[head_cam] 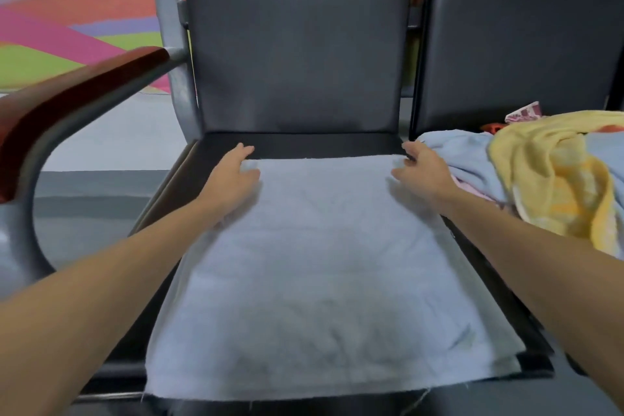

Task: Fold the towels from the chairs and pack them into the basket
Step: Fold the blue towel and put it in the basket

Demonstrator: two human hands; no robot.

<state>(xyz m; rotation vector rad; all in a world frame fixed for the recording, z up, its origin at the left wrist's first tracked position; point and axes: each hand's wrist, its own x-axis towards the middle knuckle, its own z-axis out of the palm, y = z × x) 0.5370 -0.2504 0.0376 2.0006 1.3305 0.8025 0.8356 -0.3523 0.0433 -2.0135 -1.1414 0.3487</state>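
On the chair seat (320, 144), the left hand (236, 172) and right hand (422, 172) pinch far corners of the pale blue towel (320, 263).

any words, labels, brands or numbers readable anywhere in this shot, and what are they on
No text can be read anywhere.
pink and white patterned cloth on the right chair: print too blurred to tell whether it holds letters.
light blue towel: no label shows.
colourful wall: shapes only.
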